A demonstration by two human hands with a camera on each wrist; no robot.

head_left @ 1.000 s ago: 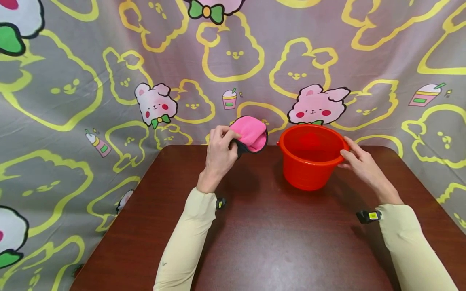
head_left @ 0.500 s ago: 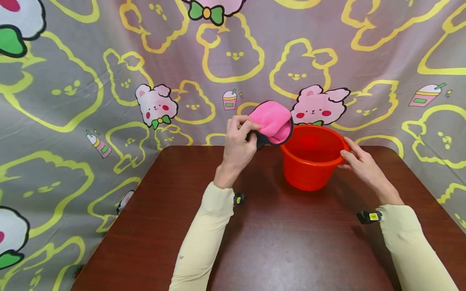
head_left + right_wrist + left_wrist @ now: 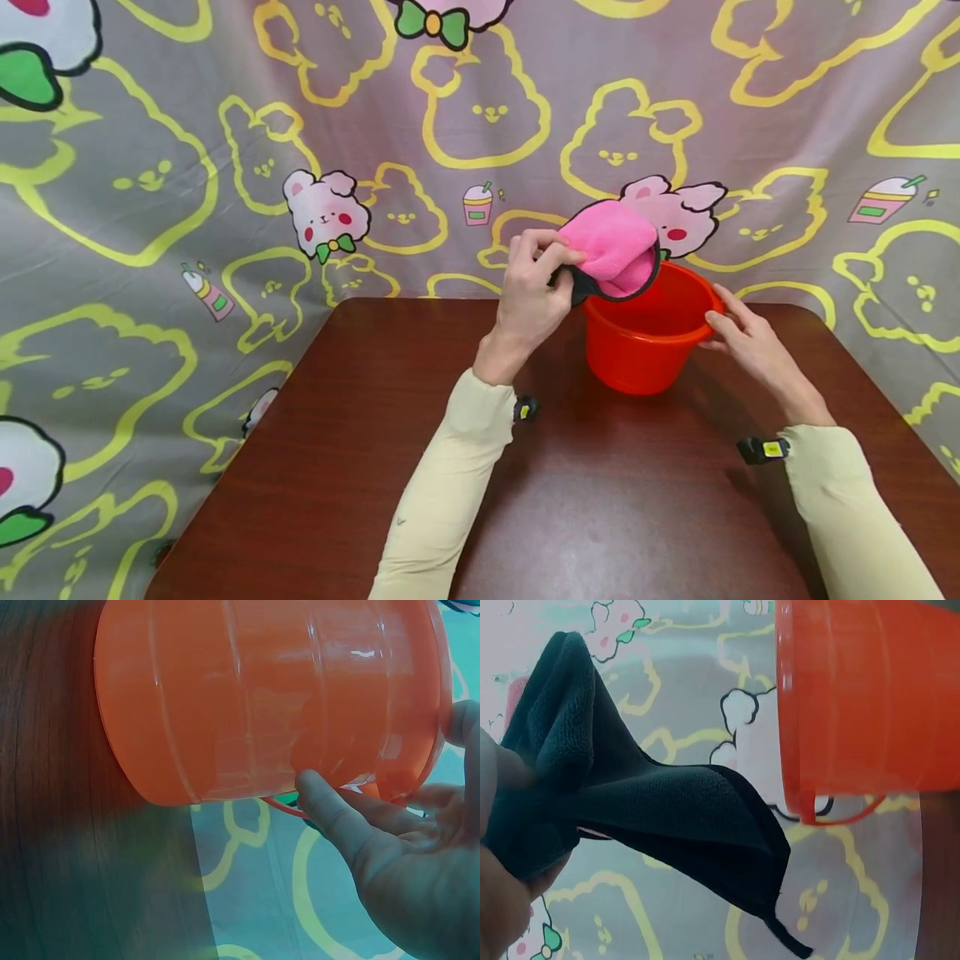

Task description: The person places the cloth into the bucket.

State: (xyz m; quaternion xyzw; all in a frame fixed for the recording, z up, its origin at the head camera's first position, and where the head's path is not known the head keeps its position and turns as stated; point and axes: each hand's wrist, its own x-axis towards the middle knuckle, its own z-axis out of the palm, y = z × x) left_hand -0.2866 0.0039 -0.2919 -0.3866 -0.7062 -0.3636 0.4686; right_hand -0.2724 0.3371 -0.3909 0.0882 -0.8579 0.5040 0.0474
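Note:
My left hand (image 3: 534,292) pinches a two-sided cleaning cloth (image 3: 611,246), pink on one face and dark grey on the other, with dark edging. The cloth is bunched at the fingers and hangs in front of and above the left part of a red plastic bucket (image 3: 637,358). In the left wrist view, the dark face of the cloth (image 3: 682,806) drapes towards a corner with a small loop, apart from the bucket wall (image 3: 870,697). My right hand (image 3: 753,350) holds the bucket's right rim, thumb and fingers against it. The bucket stands upright.
The bucket is on a dark brown wooden table (image 3: 360,433), near its back edge. A grey curtain (image 3: 420,108) with cartoon bear and rabbit prints hangs behind and at both sides. A thin red bucket handle (image 3: 847,817) shows below the rim in the left wrist view.
My left hand has carried the cloth rightward, from left of the bucket to over its left rim. The right hand and bucket stay in place.

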